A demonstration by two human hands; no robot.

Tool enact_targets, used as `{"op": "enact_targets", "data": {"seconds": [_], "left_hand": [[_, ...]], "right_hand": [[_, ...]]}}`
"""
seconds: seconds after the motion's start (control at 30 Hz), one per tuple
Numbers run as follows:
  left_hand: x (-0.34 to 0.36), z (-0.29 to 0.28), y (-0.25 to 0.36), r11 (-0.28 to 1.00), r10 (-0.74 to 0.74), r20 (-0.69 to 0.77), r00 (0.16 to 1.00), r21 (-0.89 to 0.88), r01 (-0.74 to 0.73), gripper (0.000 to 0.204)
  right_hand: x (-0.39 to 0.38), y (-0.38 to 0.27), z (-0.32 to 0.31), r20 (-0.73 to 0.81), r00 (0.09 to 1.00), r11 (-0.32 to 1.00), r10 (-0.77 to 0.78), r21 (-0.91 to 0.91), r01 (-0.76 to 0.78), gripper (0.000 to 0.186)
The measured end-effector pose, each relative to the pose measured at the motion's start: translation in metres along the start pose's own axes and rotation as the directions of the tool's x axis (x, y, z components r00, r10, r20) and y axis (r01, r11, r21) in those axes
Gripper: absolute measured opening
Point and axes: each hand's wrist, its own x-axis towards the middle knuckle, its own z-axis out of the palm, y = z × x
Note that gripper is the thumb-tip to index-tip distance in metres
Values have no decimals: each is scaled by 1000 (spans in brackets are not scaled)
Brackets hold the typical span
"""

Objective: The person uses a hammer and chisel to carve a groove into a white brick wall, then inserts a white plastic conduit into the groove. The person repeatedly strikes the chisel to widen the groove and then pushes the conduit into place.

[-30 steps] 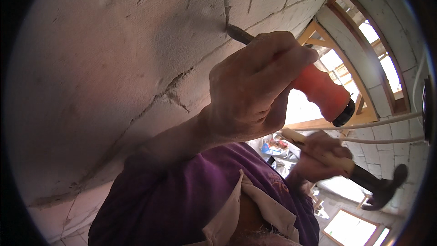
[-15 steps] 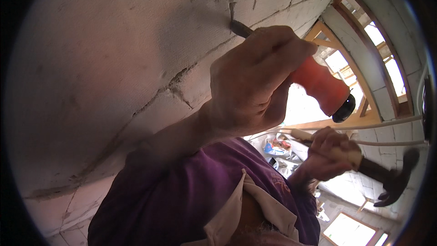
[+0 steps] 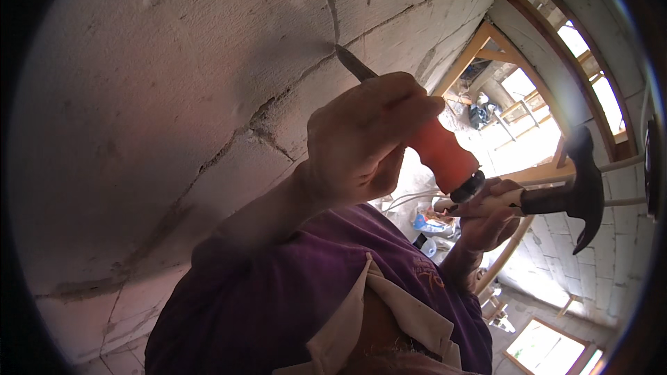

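My left hand (image 3: 358,142) grips a chisel (image 3: 356,64) by its orange handle (image 3: 441,156), which has a dark end cap (image 3: 467,187). The chisel's tip meets the pale block surface (image 3: 160,83) beside a cracked joint line, casting a blurry shadow. Lower right, my right hand (image 3: 486,219) is closed round the wooden handle of a claw hammer (image 3: 580,191). The dark hammer head is raised to the right of the chisel's cap, apart from it. Part of my right hand sits behind the chisel's end in this view.
Timber-framed openings (image 3: 472,55) and a narrow wooden window frame (image 3: 570,55) are at upper right. Pale cables (image 3: 618,203) run across the right. Bags and assorted items (image 3: 427,223) lie in the bright background, and another window (image 3: 545,347) shows at lower right.
The hammer head and my right hand have risen. My left hand and the chisel have shifted left and slightly down, the tip now at a slightly different spot on the blocks.
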Motion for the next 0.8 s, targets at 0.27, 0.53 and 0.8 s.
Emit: {"op": "enact_targets", "data": {"seconds": [0.27,0.53,0.8], "left_hand": [[5,0,-7,992,126,29,992,22,-126,33],[9,3,-8,998,59,-26,998,7,-58,33],[17,10,-12,990,126,-98,987,-44,-131,29]], "right_hand": [[-4,2,2,69,998,998,11,-63,-7,70],[-12,8,-2,-69,985,983,-156,87,162,52],[-16,4,-8,-93,985,983,-145,-124,133,50]]}}
